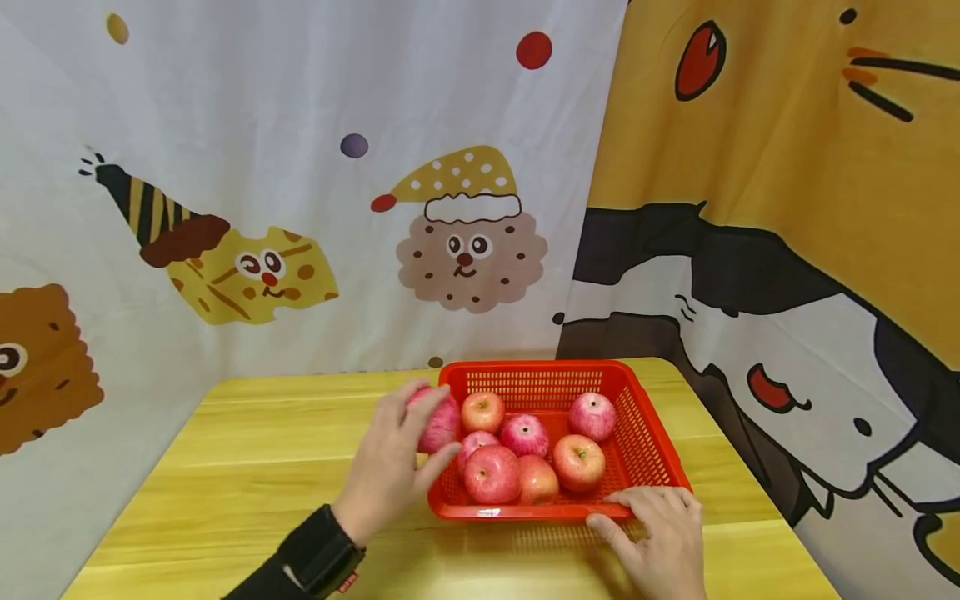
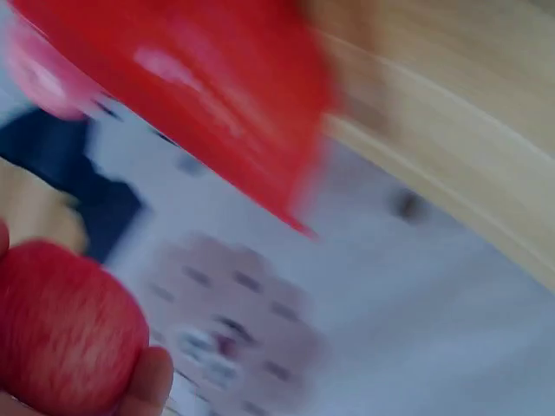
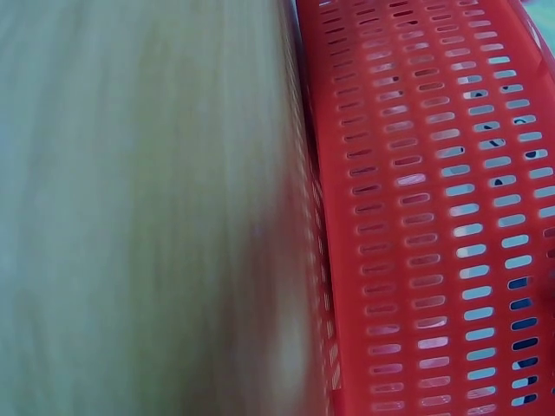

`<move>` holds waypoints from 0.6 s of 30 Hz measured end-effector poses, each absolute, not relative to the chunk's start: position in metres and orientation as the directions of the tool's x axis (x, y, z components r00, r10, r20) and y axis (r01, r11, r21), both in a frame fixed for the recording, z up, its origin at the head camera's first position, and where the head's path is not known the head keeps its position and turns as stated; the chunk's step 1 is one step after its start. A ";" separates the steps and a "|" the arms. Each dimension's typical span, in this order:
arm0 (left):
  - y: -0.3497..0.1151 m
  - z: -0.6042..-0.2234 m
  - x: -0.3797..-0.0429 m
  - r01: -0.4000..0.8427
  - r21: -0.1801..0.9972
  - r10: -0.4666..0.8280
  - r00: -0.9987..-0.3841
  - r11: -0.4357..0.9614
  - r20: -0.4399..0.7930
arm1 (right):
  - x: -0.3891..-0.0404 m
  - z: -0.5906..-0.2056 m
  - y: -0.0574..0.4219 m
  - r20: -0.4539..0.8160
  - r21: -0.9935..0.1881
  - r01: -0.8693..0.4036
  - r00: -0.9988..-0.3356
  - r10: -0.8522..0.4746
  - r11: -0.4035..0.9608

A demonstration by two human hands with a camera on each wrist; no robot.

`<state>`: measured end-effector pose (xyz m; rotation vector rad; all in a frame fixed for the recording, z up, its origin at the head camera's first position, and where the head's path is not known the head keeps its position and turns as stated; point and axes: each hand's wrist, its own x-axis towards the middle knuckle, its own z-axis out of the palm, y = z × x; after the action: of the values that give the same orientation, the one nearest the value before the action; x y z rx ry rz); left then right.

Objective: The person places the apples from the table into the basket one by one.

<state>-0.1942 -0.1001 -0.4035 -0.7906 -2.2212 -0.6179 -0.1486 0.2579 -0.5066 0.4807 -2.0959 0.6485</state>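
Note:
My left hand (image 1: 390,467) holds a pinkish-red apple (image 1: 441,421) at the left rim of a red plastic basket (image 1: 558,510). In the left wrist view, fingers and thumb curl round that apple (image 2: 69,329). Inside the basket lie several more apples; a large red one (image 1: 492,475) is at the front left, a yellowish-red one (image 1: 579,462) near the middle and a streaked pink one (image 1: 592,416) at the back right. At the basket's front right corner, my right hand (image 1: 660,533) grips the rim. The slotted basket wall (image 3: 434,217) fills the right wrist view's right side.
Under the basket is a light wooden table (image 1: 270,467), its surface extending left of the basket. Behind it hangs a curtain (image 1: 285,100) printed with cartoon figures. A yellow part of the cloth (image 1: 780,150) runs along the right side.

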 end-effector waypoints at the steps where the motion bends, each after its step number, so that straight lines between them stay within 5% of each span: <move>1: -0.086 -0.405 -0.189 0.714 0.177 0.403 -0.562 0.677 0.723 | -0.149 -0.508 0.258 0.830 -0.270 -0.550 -0.549 -0.098 0.790; 6: -0.032 -0.420 -0.174 0.775 0.113 0.544 -0.531 0.622 0.650 | -0.149 -0.514 0.258 0.826 -0.273 -0.542 -0.555 -0.095 0.795; 18: 0.014 -0.433 -0.173 0.801 0.057 0.612 -0.500 0.596 0.613 | -0.148 -0.508 0.260 0.837 -0.258 -0.548 -0.538 -0.099 0.796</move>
<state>-0.1730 0.0143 -0.4328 -1.1169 -2.2796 -0.4553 -0.1475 0.2598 -0.5079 0.4784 -2.0838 0.6328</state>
